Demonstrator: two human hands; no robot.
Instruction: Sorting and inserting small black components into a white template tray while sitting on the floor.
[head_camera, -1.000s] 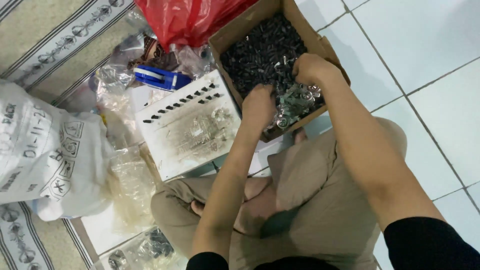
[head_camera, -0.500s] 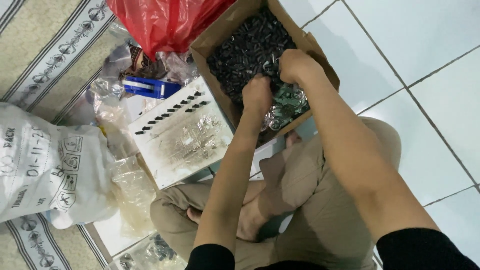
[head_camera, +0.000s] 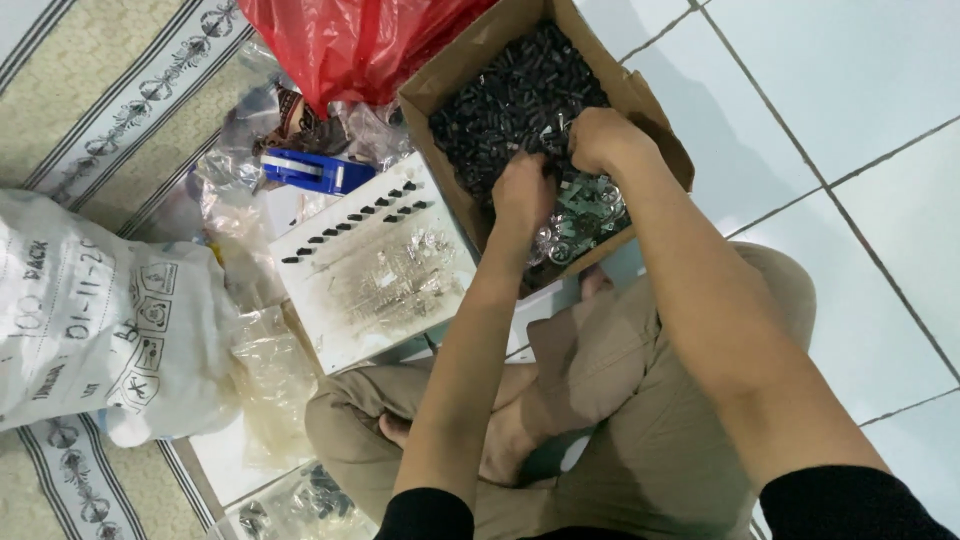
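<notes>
**Both hands down in the parts box**

Head view: at upper centre of the frame, a cardboard box (head_camera: 655, 125) sits on the tiled floor (head_camera: 850, 90), filled with small dark parts (head_camera: 515, 95) and shiny metal pieces (head_camera: 585, 215). The left hand (head_camera: 522, 190) and the right hand (head_camera: 600, 138) are both curled, knuckles up, into the contents; whether either grip is pinching anything cannot be told. Left of the box lies a white tray (head_camera: 375, 265), with a blue tool (head_camera: 305, 170) just beyond it.
</notes>
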